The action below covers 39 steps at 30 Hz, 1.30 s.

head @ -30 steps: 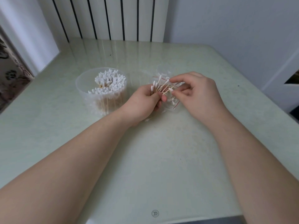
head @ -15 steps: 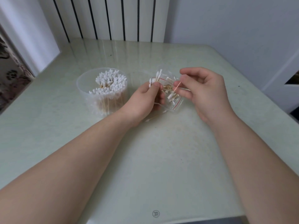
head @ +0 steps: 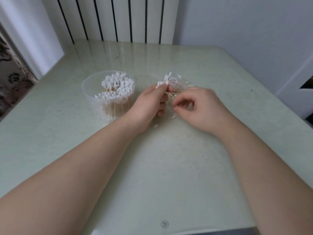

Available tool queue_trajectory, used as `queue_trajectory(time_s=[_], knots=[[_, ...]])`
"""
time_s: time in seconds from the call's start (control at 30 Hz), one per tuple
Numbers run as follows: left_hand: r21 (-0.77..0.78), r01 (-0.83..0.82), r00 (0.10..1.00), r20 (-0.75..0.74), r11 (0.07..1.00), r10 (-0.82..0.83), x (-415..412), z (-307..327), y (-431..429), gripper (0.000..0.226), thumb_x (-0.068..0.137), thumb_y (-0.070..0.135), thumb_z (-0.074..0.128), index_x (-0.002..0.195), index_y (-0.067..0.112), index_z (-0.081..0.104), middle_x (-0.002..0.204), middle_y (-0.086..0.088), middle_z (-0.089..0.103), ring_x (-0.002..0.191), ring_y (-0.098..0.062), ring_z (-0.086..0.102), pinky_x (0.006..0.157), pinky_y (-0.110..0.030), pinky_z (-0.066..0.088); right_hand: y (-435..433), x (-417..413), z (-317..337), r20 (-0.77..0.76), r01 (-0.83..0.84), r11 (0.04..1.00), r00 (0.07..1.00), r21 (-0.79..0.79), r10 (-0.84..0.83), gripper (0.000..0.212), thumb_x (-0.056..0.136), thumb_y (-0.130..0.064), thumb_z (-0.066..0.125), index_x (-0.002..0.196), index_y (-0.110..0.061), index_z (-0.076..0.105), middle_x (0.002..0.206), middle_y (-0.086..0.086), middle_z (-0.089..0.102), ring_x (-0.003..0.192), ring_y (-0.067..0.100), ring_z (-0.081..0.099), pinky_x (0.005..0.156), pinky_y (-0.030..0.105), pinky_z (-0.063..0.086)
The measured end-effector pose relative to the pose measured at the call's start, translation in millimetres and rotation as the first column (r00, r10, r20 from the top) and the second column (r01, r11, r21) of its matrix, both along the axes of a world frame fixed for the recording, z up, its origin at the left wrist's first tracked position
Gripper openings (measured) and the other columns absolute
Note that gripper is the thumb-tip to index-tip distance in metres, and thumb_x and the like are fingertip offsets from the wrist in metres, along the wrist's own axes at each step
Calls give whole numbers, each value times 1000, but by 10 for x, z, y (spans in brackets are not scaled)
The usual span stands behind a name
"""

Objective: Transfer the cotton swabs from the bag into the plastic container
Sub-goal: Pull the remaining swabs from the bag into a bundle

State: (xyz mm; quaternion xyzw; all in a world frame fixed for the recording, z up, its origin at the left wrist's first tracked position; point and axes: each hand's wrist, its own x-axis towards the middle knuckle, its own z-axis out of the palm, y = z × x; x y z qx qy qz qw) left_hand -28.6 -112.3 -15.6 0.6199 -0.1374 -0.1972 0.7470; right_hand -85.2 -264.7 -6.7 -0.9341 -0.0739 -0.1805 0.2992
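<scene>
One head view: a small bundle of cotton swabs (head: 165,80) stands nearly upright in the left hand (head: 149,102), fingers curled round the wooden stems, white tips uppermost, just beside the clear bag (head: 182,82) on the pale green table (head: 152,175). Right hand (head: 201,107) sits over the bag, thumb and forefinger drawn together; whether they nip a swab or the film cannot be told. Plastic container (head: 94,106), already well stocked with upright swabs, lies left of the bundle and nearer the left hand, so delivery likely falls to that hand, stems kept vertical.
</scene>
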Motion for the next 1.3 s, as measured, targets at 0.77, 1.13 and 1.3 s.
queue_trajectory(time_s=[0.77,1.13,1.3], knots=[[91,-121,973,206,988,100,31,-112,-23,33,102,37,54,102,6,65,51,15,40,49,-9,39,55,-27,36,57,-6,70,2,156,918,986,365,-168,5,90,-20,67,85,-20,67,65,-1,72,57,18,62,58,24,47],[-22,-16,998,53,1000,17,13,-54,-3,21,109,18,39,97,15,56,71,-1,56,63,-14,56,61,-26,50,72,-23,45,85,32,985,995,170,-47,38,72,-27,85,108,-24,70,100,-9,66,90,6,62,75,12,43],[-115,223,969,-80,968,-233,-88,21,25,16,110,17,38,101,13,51,63,1,48,62,-15,59,58,-24,48,48,-30,34,-42,-89,994,995,-69,86,113,62,-45,87,156,-30,27,149,-16,38,133,5,32,104,11,30]])
